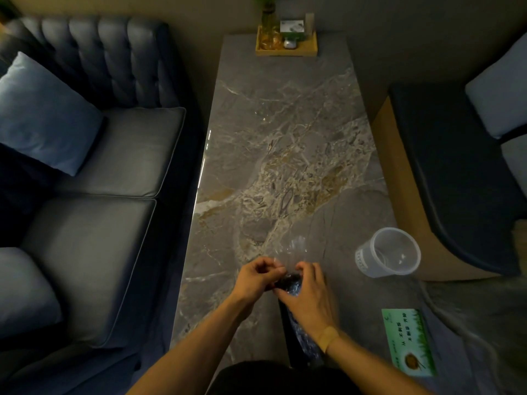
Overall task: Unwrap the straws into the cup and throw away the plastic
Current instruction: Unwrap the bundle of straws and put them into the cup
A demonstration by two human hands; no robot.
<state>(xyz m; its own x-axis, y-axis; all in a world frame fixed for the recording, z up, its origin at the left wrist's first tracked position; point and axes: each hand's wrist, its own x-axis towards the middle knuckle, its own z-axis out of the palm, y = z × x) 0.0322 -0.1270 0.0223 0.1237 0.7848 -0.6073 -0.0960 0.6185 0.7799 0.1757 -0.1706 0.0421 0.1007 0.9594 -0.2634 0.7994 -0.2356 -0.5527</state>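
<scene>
A bundle of dark straws [299,329] in a clear plastic wrapper [295,249] is held over the near part of the marble table [285,152]. My right hand [309,295] grips the bundle around its upper end. My left hand [258,276] pinches the loose clear plastic at the top, which sticks up past my fingers. The straw tops show as a dark cluster between my two hands. A clear plastic cup [389,256] stands to the right near the table's right edge, with nothing visible inside.
A green printed card [409,342] lies at the near right of the table. A wooden tray [286,42] with a plant vase and small items sits at the far end. A blue sofa [94,181] runs along the left; a dark chair [456,166] stands on the right.
</scene>
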